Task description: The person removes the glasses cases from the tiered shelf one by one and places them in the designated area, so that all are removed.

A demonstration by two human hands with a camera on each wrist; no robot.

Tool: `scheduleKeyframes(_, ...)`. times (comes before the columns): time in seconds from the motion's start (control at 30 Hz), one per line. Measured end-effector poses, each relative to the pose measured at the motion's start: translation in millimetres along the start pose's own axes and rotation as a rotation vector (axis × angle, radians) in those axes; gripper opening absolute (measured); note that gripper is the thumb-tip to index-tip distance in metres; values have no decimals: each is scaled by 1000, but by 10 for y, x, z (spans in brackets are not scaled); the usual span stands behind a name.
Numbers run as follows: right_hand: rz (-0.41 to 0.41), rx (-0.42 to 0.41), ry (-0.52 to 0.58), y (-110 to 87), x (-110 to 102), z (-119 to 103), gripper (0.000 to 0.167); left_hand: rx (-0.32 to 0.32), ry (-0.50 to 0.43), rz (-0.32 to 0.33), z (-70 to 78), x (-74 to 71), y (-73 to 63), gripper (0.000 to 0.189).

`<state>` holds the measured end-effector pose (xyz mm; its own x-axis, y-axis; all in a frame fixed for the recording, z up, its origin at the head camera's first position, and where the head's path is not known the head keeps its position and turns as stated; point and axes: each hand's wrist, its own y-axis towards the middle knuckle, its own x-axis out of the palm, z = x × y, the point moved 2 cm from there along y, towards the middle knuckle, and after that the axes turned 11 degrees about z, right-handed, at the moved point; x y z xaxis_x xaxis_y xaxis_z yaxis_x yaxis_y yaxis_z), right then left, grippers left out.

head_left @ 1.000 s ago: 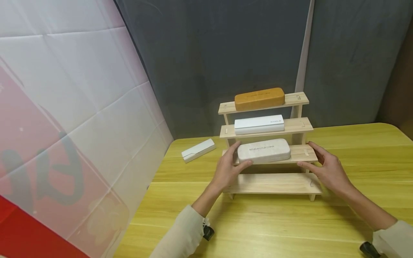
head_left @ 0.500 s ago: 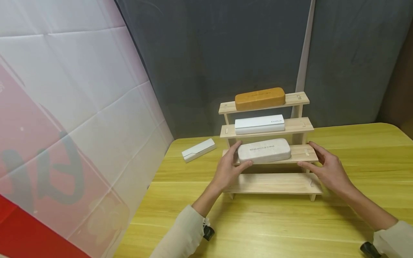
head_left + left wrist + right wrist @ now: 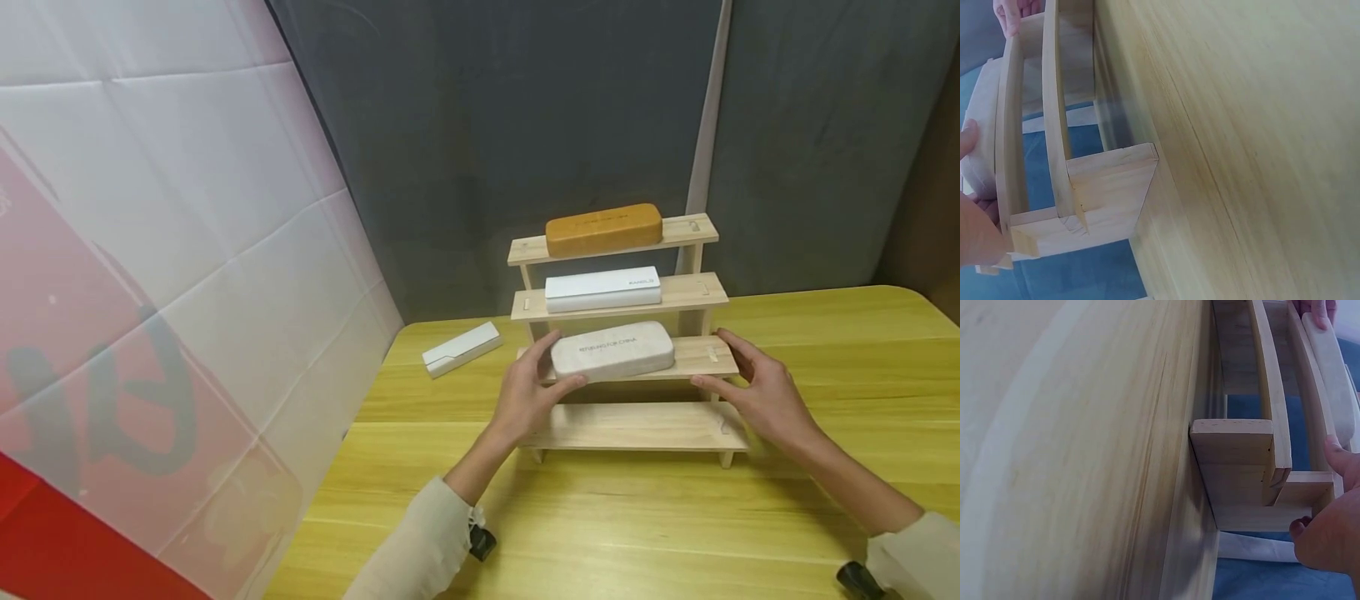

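On the second step from the bottom of a wooden stepped stand (image 3: 637, 425), a pale grey glasses case (image 3: 613, 350) lies lengthwise, lettering on its lid. My left hand (image 3: 523, 398) holds its left end, thumb at the front edge and fingers behind. At the right end of the same step, my right hand (image 3: 771, 404) grips the plank; its thumb (image 3: 1337, 456) presses the front edge in the right wrist view. A white glasses case (image 3: 603, 289) rests one step higher, and a tan glasses case (image 3: 604, 230) on the top step.
Left of the stand, another slim white case (image 3: 461, 350) lies at an angle on the yellow wooden table (image 3: 637, 525). A dark grey curtain (image 3: 525, 125) hangs behind. A white and pink printed sheet (image 3: 225, 208) borders the left side.
The pale grey case has shifted very slightly left along its step, with my left hand on it. My right hand and the other cases stay where they were.
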<state>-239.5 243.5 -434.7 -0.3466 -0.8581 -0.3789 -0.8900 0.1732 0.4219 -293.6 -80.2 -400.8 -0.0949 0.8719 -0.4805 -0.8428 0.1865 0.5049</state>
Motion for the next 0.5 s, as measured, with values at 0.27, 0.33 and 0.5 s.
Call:
scheduleKeyframes(0.27, -7, 4, -6, 6, -4, -5, 88, 27, 3, 30, 19, -20, -32, 75)
scheduleKeyframes(0.33, -10, 6, -9, 10, -6, -8, 88, 35, 0, 38, 27, -26, -35, 75)
scheduleKeyframes(0.5, -13, 11, -18, 8, -10, -6, 88, 28, -46, 37, 49, -45, -38, 76)
